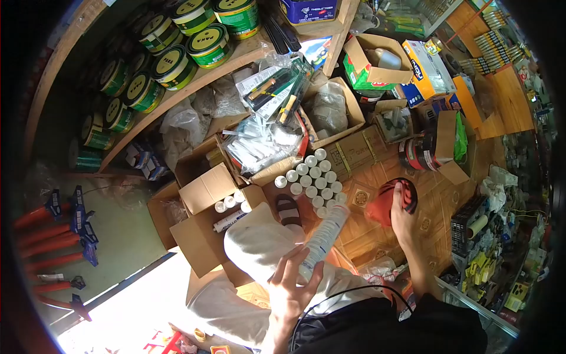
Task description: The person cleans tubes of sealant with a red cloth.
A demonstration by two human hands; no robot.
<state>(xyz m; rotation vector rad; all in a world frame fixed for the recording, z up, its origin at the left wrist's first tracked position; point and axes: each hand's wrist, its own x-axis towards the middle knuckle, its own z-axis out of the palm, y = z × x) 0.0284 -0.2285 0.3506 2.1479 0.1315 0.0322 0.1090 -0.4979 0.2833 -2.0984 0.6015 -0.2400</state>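
Note:
My left hand [290,282] is closed around the lower end of a white sealant tube [324,241] with blue print, tilted up and to the right over my leg. My right hand [403,213] grips a rounded red and black object [383,206], held over the tiled floor; its exact kind I cannot make out. Several white sealant tubes [315,172] stand upright in a cluster on the floor ahead. Left of them, an open cardboard box [203,236] has more tubes in and beside it, one marked APOLLO [230,222].
Green and black paint tins [209,46] crowd a curved wooden shelf [194,79] at upper left. Boxes of plastic-wrapped goods [265,141] stand ahead. A black crate [469,227] and many small packets line the right side. Red-handled tools [53,242] hang at left.

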